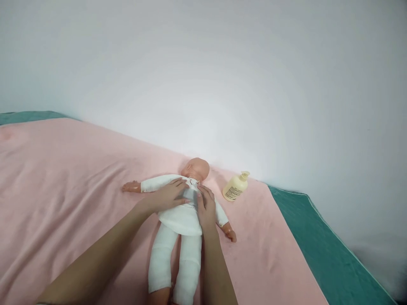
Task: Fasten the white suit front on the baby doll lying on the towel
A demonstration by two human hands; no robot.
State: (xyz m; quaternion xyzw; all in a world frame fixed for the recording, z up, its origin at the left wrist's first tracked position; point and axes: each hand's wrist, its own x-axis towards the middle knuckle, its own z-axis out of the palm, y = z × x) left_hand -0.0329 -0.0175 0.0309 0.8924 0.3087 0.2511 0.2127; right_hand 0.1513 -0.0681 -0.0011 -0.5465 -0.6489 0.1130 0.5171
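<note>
A baby doll [181,222] with a cloth body in white lies stretched out, its bald head [197,168] toward the wall and its arms spread to the sides. My left hand [171,195] rests flat on the left part of the doll's upper body, fingers extended. On the other side, my right hand [206,203] lies against the torso with its fingers out. Between my hands, a grey patch [190,195] shows on the white cloth. Neither hand appears to grasp anything. The doll's feet are cut off by the lower picture edge.
A pale yellow pump bottle [235,187] stands right of the doll's head, near the wall [203,84]. Beneath everything is a wrinkled pink sheet [79,182], with a green cover [324,237] showing at its right edge and far left corner.
</note>
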